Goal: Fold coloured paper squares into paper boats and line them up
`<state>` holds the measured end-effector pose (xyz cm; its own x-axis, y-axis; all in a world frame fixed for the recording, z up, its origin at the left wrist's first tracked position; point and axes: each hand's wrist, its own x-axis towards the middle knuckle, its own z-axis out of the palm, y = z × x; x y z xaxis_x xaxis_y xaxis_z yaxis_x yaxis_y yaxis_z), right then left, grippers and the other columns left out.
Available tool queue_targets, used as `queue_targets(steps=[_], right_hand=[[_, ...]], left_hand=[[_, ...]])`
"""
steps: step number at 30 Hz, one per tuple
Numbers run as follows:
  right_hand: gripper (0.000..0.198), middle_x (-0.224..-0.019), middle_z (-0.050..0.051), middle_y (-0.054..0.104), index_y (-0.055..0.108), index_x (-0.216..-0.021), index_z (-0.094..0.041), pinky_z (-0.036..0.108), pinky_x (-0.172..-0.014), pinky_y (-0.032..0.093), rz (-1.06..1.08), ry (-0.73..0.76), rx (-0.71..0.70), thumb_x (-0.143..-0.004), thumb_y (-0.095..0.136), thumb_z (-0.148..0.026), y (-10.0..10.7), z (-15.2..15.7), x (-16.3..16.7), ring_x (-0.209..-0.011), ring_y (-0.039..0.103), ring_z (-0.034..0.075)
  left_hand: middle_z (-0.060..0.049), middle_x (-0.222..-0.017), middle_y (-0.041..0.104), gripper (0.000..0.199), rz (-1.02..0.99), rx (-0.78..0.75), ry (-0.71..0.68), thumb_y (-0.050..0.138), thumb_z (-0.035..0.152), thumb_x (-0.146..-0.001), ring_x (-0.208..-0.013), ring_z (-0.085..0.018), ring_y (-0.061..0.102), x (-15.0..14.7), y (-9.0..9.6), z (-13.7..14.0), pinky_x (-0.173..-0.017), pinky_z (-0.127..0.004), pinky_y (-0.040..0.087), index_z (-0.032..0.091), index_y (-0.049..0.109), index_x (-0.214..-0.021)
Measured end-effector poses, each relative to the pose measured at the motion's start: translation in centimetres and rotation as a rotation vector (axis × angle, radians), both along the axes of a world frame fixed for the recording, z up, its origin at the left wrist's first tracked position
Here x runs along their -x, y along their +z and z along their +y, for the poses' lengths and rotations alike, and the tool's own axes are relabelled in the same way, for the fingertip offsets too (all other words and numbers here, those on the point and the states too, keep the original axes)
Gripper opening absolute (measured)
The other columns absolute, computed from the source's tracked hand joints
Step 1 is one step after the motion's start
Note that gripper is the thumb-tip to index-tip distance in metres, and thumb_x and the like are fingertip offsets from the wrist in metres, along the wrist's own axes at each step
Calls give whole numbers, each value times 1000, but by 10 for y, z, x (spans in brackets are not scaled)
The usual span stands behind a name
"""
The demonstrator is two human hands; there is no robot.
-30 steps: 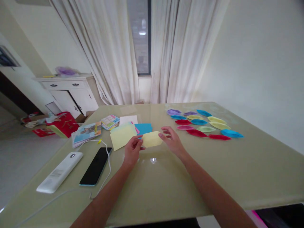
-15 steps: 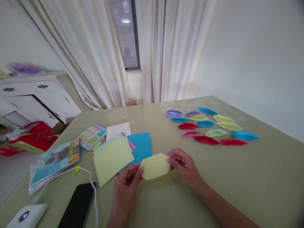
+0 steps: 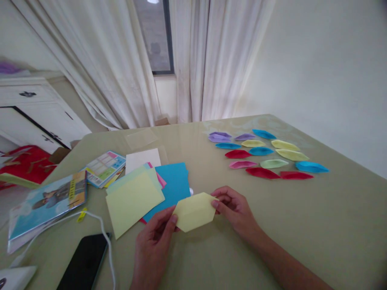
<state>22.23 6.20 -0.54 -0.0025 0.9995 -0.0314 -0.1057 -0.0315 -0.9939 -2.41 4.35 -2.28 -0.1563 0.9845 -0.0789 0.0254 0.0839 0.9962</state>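
Yellow paper (image 3: pixel 196 212) between both hands (image 3: pixel 236 210), thumbs (image 3: pixel 171 225) uppermost

From here I see a black phone (image 3: pixel 83 262) on the bench (image 3: pixel 332 225), a white cable (image 3: pixel 110 250) beside it, a blue-covered book (image 3: pixel 50 205) and pale curtains (image 3: pixel 99 60) beyond.
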Motion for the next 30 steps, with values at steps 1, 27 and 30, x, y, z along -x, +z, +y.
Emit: queue_targets(steps=[1, 27, 30], right_hand=[[32, -79, 2, 76, 73, -100, -23, 29, -66, 58, 2, 0, -6, -86, 85, -50, 0, 1, 1, -69, 70, 18], [40, -71, -1, 70, 65, -96, -22, 25, -58, 50, 4, -2, -143, -86, 84, -55, -4, 6, 6, -60, 61, 14], [40, -71, -2, 71, 65, -96, -22, 25, -59, 50, 11, -2, -132, -85, 85, -55, -5, 6, 6, -60, 61, 14]], left_hand=[[-4, -100, 85, 38, -22, -18, -28, 84, 54, -84, -84, -25, 81, 1, -1, 2, -77, -36, 69, 28, 82, -111], [-1, -81, 76, 35, -80, -198, -165, 87, 50, -81, -69, -17, 73, -2, -1, 14, -64, -27, 64, 20, 70, -87], [1, -78, 74, 35, -98, -178, -193, 86, 50, -82, -67, -15, 72, 0, -4, 15, -63, -25, 63, 20, 69, -88]])
